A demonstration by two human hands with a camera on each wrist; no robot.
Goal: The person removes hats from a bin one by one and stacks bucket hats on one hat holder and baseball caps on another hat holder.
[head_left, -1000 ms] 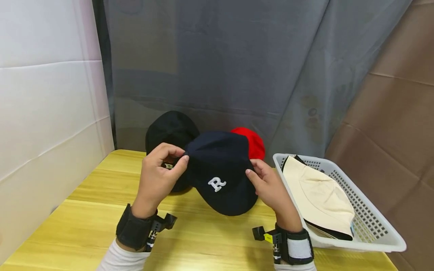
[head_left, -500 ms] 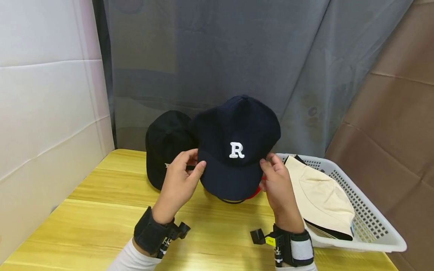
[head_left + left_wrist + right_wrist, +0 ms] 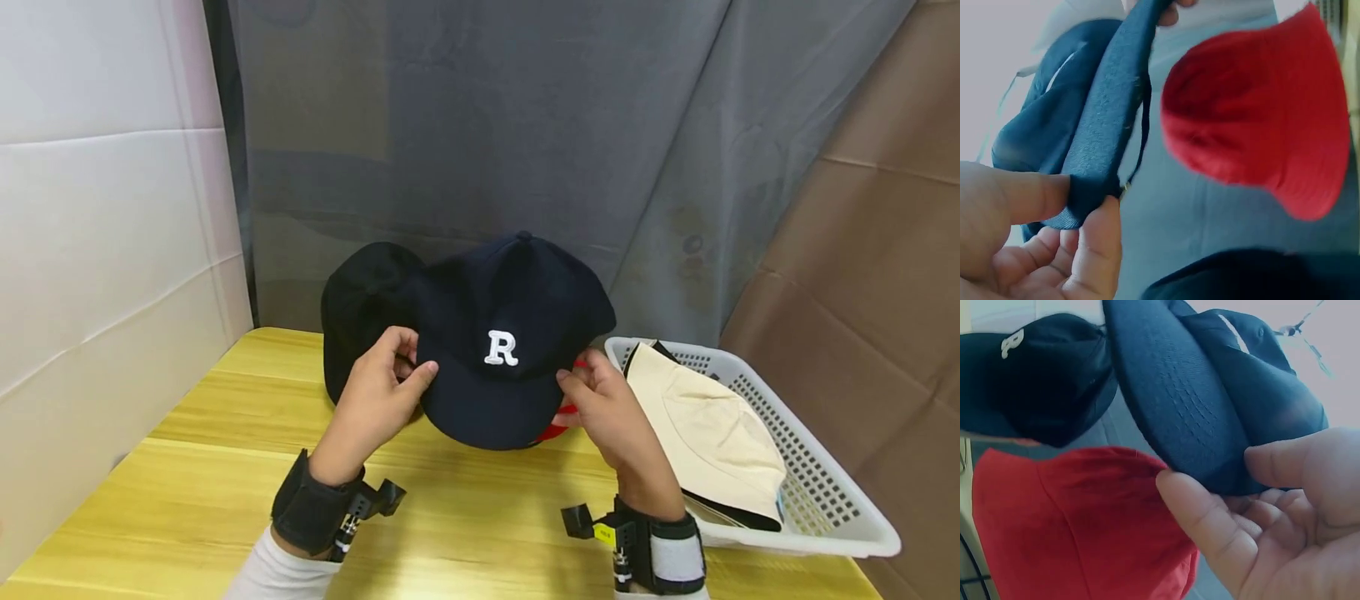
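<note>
Table: a yellow wooden table (image 3: 465, 533) stretched from near to far, with a grey curtain hanging behind it.
Basket: a white plastic basket (image 3: 832, 492) sat at the right of the table, holding a cream hat (image 3: 705, 433) on top of something dark.
Navy cap: a navy cap with a white letter R (image 3: 501, 347) was held in the air over the middle of the table, crown up, brim toward the person.
Change: half a second before, the navy cap was higher and a little further right; it had since come down and left, so it appeared to be lowering toward the caps behind it.
Black cap: a black cap (image 3: 360, 300) stood at the far left, partly behind the navy cap.
Red cap: a red cap (image 3: 1260, 112) lay just behind and under the navy cap; the head view showed only a sliver of it.
Left hand: the left hand (image 3: 378, 400) pinched the left edge of the brim between thumb and fingers.
Right hand: the right hand (image 3: 607, 412) pinched the right edge of the brim the same way.
Hidden: the navy cap covered most of the red cap and part of the black cap.
Hard to tell: whether the navy cap touched the red cap could not be judged.
Cut off: the dark item under the cream hat could not be identified.
</note>
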